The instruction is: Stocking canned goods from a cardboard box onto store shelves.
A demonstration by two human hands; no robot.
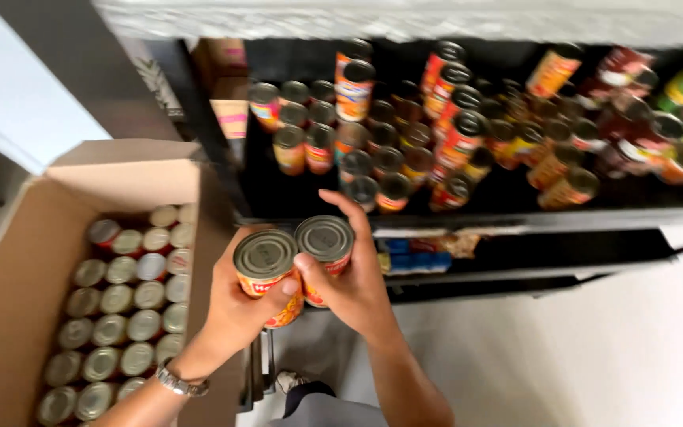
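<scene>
Left hand (239, 304) grips one orange-labelled can (269, 273); right hand (353, 285) grips its twin can (326, 251) at two o'clock, cans touching.

Bright even daylight, dark shelf interior, motion blur and wide-angle stretching toward the edges.

cardboard box (17, 261) of tins, black shelf (468, 217) with stacked cans (405, 134)
</scene>
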